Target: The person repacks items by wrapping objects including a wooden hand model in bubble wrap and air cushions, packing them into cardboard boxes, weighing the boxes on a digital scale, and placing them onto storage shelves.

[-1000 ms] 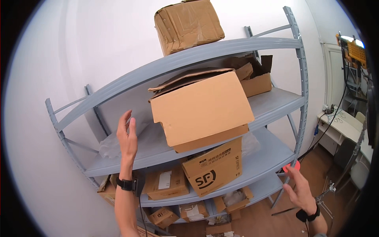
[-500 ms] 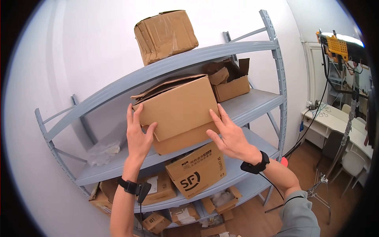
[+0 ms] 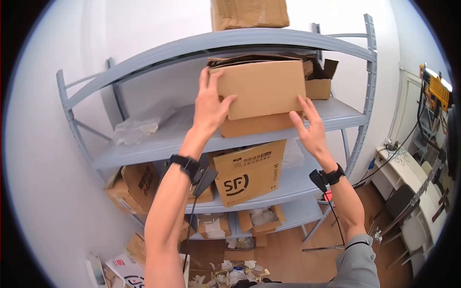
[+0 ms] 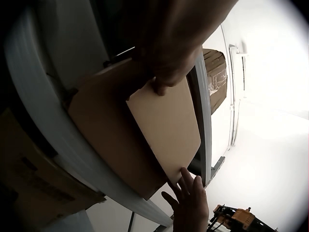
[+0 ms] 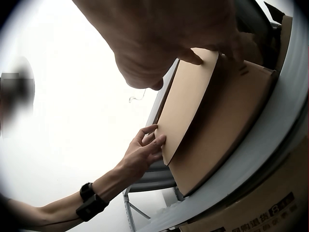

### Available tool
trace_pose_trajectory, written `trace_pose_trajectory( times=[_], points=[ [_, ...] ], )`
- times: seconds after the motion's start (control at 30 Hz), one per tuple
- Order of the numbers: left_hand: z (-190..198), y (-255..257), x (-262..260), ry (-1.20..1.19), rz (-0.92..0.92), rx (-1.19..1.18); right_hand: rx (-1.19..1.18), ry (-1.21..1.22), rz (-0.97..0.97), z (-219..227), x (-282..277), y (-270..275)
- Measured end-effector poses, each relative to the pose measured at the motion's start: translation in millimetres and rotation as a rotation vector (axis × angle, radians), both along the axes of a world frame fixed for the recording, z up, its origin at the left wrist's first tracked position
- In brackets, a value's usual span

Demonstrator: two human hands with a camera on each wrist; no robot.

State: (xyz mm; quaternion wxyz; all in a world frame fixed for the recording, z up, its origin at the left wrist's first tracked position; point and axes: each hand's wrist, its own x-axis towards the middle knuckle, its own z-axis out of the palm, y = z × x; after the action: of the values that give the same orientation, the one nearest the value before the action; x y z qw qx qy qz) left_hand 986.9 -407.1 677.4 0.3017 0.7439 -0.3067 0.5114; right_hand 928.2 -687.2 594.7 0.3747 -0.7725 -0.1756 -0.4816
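A plain cardboard box (image 3: 261,89) sits on the upper shelf, a broad flap hanging over its front. At the flap's left edge, my left hand (image 3: 211,103) pinches the cardboard, thumb on the front face and fingers round the edge, as the right wrist view also shows. My right hand (image 3: 312,129) is at the lower right side of the same box. Its fingers are fairly straight, with fingertips right at the flap's edge and the thumb spread away. In the left wrist view the right hand (image 4: 190,203) touches the flap's corner (image 4: 176,169).
Over the box runs a grey shelf beam (image 3: 230,38), with another taped box (image 3: 249,14) on top. An open box (image 3: 319,89) stands behind to the right, clear plastic (image 3: 139,129) to the left. An SF carton (image 3: 249,175) is below. Scraps (image 3: 235,276) litter the floor.
Both hands were apart from the box, then came in to its left and right sides and remain there. The head view has shifted, showing more of the floor.
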Motion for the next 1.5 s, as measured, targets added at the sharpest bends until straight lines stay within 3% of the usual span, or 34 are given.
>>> trace_pose_trajectory(
  times=[0.07, 0.13, 0.17, 0.23, 0.33, 0.43, 0.47, 0.53, 0.57, 0.6, 0.63, 0.7, 0.8, 0.87, 0.93, 1.0, 1.07, 1.17, 1.23, 1.3, 1.37, 1.5],
  points=[
    [-2.5, -3.5, 2.7, 0.038, -0.011, -0.009, -0.003, 0.042, 0.025, -1.3, 4.1, -6.7],
    [-3.9, -6.7, -2.8, 0.195, -0.006, -0.024, 0.006, 0.06, -0.092, -9.0, 5.6, -9.5],
    [-12.1, -3.5, -8.0, 0.227, -0.005, -0.031, 0.008, 0.065, -0.042, -14.8, -1.3, -10.1],
    [-24.3, 2.7, -22.6, -0.09, 0.161, 0.031, 0.009, 0.056, -0.032, -32.0, -26.5, -7.1],
    [-72.5, 40.1, -89.8, -0.138, 0.12, -0.003, -0.068, 0.001, -0.078, -86.0, -70.5, -17.3],
    [-172.8, 95.8, -154.5, 0.06, 0.076, -0.15, -0.113, 0.195, -0.047, -167.3, -99.7, -22.4],
    [-214.1, 118.7, -177.5, 0.157, 0.176, -0.126, -0.121, 0.283, -0.062, -199.2, -103.7, -23.8],
    [-300.0, 146.7, -225.0, 0.556, 0.234, -0.377, -0.031, 0.542, -0.032, -269.2, -104.7, -38.2],
    [-357.5, 172.5, -251.2, 0.72, 0.273, -0.487, -0.037, 0.542, -0.015, -288.4, -102.7, -41.4],
    [-388.1, 179.3, -286.7, 0.867, 0.32, -0.677, 0.069, 0.686, -0.001, -302.2, -99.2, -44.6],
    [-443.8, 201.3, -325.6, 0.867, 0.448, -0.651, 0.176, 0.83, 0.007, -309.6, -93.5, -49.6],
    [-501.2, 215.2, -405.2, 0.91, 0.634, -0.833, 0.202, 0.753, 0.052, -302.2, -60.6, -62.6],
    [-529.8, 218.5, -486.8, 0.948, 0.799, -0.89, 0.282, 0.611, 0.169, -252.4, 8.5, -67.1],
    [-539.7, 221.6, -511.8, 0.988, 0.883, -0.895, 0.327, 0.604, 0.256, -219.5, 55.5, -62.0],
    [-510.3, 206.9, -487.6, 0.949, 0.912, -0.86, 0.335, 0.55, 0.396, -198.5, 94.2, -46.6],
    [-473.0, 188.7, -445.3, 0.994, 0.749, -0.903, 0.346, 0.483, 0.507, -192.2, 114.3, -40.7],
    [-452.9, 171.6, -401.9, 0.985, 0.65, -0.864, 0.367, 0.667, 0.558, -196.7, 128.7, -37.1],
    [-413.8, 133.7, -336.4, 1.061, 0.431, -0.811, 0.351, 0.465, 0.508, -202.0, 85.5, -18.7],
    [-399.7, 115.5, -296.0, 1.087, 0.242, -0.721, 0.275, 0.306, 0.578, -231.4, 60.4, -20.3],
    [-376.4, 94.4, -252.0, 1.064, 0.147, -0.684, 0.125, 0.14, 0.518, -240.0, 43.6, -13.4],
    [-346.7, 75.7, -213.8, 1.046, 0.019, -0.645, 0.1, 0.127, 0.485, -236.1, 34.8, -11.8],
    [-298.1, 64.7, -142.1, 0.836, 0.026, -0.528, 0.052, 0.14, 0.478, -227.1, 35.8, -11.9]
  ],
)
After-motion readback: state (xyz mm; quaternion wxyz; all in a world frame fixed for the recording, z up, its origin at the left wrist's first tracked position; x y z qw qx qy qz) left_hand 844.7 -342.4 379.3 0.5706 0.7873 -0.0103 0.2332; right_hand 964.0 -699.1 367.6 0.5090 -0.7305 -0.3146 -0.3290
